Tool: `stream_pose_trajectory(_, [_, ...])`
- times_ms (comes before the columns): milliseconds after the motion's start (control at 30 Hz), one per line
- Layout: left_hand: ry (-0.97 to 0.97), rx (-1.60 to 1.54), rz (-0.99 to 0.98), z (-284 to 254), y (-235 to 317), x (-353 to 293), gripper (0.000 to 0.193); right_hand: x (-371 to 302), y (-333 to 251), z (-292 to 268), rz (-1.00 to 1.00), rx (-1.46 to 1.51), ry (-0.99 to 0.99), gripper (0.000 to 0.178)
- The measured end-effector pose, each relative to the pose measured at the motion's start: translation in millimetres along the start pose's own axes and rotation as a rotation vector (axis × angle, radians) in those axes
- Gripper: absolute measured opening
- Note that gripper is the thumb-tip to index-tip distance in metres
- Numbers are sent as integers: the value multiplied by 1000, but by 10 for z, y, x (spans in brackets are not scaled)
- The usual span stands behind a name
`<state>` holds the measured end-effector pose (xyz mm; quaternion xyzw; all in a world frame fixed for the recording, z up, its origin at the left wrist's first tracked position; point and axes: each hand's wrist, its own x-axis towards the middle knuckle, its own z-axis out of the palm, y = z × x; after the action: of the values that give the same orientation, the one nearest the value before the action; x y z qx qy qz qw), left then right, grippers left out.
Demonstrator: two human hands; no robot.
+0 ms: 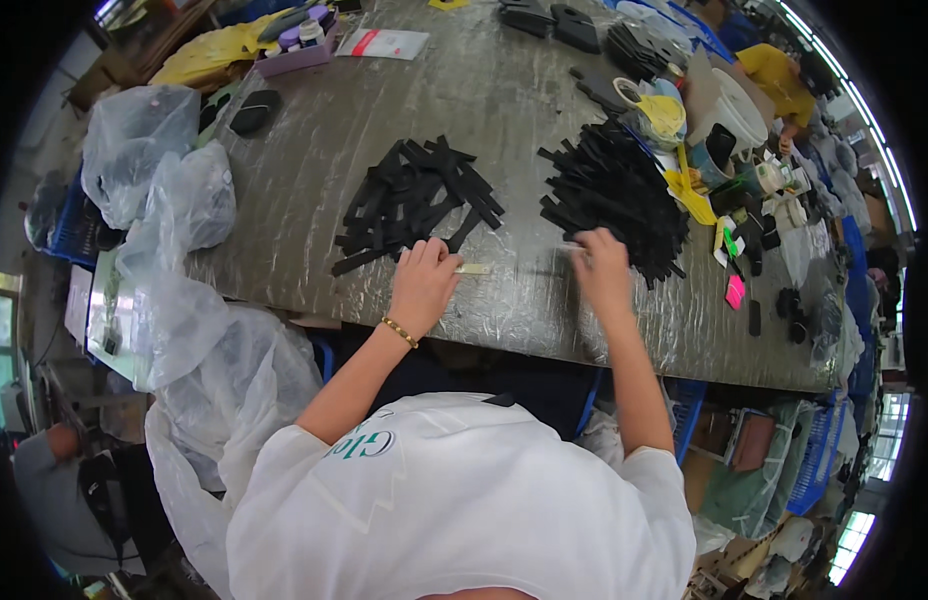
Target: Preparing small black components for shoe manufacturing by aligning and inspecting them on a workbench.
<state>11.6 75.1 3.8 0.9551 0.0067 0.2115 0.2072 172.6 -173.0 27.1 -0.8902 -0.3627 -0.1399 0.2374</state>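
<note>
My left hand (424,283) is closed at the near edge of a loose pile of black strips (414,195). A short, flat cream-coloured strip (474,268) sticks out to the right from under its fingertips. My right hand (605,272), a little smeared by motion, has its thumb and fingers drawn together beside a larger, denser heap of black strips (619,200). Something thin and whitish shows at its fingertips, too blurred to name. Both hands are low over the dark, film-covered table (504,320), with a gap between them.
Clear plastic bags (189,190) crowd the left edge. At the right stand a white bucket (729,108), cups, yellow scissors-like tools and a pink tag (735,291). A purple box of bottles (294,55) sits far left. A person in yellow (779,85) is at the far right.
</note>
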Motion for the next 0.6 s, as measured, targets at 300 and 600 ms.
stream_pose_trajectory(300, [19,-105,113,80,166,35,16,197,-423,823,111,161,38,19])
stream_pose_trajectory(600, [-68,-698,-256,-150,388,127,11,-778,-320,24,-95,179,-79,24])
